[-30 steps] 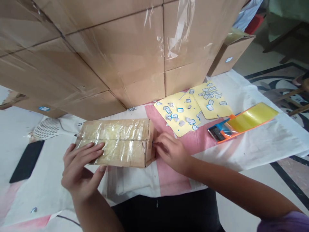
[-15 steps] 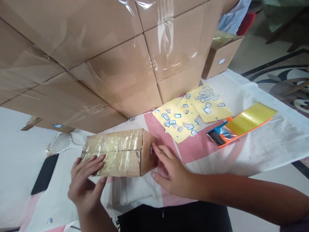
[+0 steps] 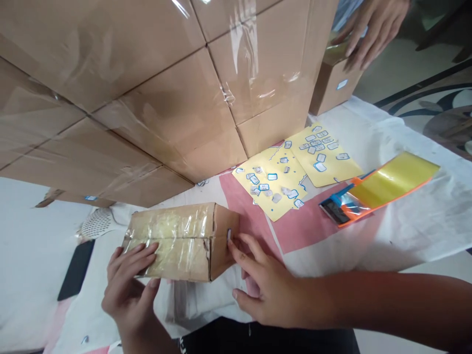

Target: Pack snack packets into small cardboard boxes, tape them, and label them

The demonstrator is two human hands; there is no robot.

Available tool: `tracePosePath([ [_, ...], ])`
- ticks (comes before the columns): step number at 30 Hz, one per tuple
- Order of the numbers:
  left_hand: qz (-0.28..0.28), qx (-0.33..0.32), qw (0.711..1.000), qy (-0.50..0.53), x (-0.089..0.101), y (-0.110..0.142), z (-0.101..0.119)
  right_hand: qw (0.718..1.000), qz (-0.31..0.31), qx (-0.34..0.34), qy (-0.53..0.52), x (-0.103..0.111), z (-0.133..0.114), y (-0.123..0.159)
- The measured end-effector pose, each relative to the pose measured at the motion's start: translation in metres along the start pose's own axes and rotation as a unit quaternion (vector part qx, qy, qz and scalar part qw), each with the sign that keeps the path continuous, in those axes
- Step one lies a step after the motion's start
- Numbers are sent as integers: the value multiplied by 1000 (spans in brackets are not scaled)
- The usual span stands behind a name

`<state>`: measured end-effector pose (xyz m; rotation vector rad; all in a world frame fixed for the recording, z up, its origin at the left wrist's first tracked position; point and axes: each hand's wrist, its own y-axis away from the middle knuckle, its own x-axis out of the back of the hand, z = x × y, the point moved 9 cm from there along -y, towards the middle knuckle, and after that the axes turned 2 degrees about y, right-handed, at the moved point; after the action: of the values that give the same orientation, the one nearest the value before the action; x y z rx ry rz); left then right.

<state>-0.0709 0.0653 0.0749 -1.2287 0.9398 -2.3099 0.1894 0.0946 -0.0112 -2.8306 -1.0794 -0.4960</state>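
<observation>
A small cardboard box, its top covered in clear tape, lies on the cloth-covered table in front of me. My left hand grips its near left part, fingers flat on the top and thumb under the near edge. My right hand is at the box's right end, fingers spread, fingertips touching the end face beside a small blue-edged sticker.
A wall of large taped cartons stands right behind the box. Two yellow sticker sheets and an orange tape dispenser with yellow tape lie to the right. A black phone lies at left. Another person's hand rests on a small carton at the back right.
My right hand's fingers have opened and slid a little back from the box's end. Another person's hand has come into view on the far carton. The camera has tilted.
</observation>
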Motion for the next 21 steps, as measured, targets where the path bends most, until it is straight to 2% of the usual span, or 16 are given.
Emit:
tracePosePath([
  [8,-8,9,1000,-1,-1,-4,2,992,1,-44,-120,-3,11,-6],
  [11,4,7,1000,5,-2,-4,4,993,19,-43,-112,1,12,-10],
  [16,10,1,1000,11,-2,-4,1,997,13,-38,-73,1,14,-14],
  [21,20,10,1000,-3,-1,-3,0,988,75,-10,-135,8,12,-14],
])
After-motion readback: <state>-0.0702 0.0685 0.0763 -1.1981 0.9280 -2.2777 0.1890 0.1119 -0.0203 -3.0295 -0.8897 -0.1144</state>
